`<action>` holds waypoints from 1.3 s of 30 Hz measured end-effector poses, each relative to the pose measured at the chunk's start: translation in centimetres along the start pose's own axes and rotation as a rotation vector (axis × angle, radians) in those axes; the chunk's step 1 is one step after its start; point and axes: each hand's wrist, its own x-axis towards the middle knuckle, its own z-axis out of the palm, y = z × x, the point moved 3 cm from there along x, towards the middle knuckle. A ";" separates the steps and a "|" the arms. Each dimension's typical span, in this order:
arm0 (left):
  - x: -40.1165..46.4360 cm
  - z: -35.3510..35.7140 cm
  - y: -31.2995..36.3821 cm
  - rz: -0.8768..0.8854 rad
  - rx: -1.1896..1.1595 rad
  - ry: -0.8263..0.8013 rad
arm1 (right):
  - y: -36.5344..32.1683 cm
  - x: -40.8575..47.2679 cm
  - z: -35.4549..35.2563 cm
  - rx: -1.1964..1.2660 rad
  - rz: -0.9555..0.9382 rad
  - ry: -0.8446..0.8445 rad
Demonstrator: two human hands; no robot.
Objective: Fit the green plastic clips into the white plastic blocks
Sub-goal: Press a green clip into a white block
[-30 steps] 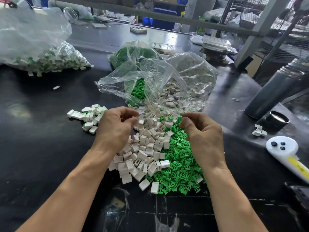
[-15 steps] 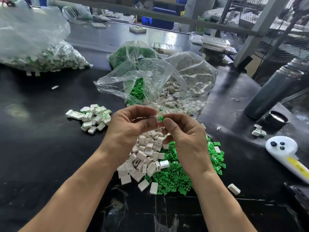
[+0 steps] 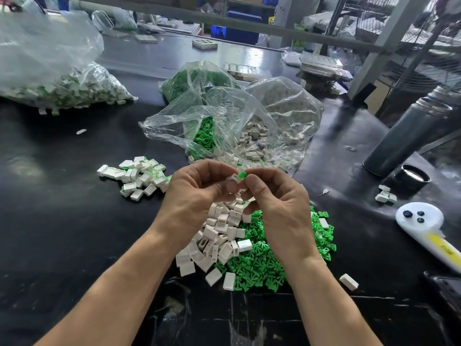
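Above the loose heaps, the left hand pinched a white block between thumb and curled fingers, and the right hand pinched a green clip at the block's right end. The clip touched the block and stuck out from it toward the right and a little up; how deep it sat could not be told. The block's long axis seemed to run roughly left to right, though the fingers hid most of it.

Below the hands lay a pile of white blocks and, touching it on the right, a pile of green clips. A smaller heap of fitted blocks sat to the left, apart from both piles. 1 stray block lay near the right forearm.

The black table was glossy. Behind the hands an open clear bag spilled both kinds of parts; another bag of fitted pieces lay far left. A grey flask, its cap and a white controller stood to the right. Metal shelving filled the background.
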 end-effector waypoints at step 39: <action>0.2 -0.4 -0.2 0.086 0.358 -0.082 | -0.2 0.1 -0.5 -0.689 -0.038 -0.117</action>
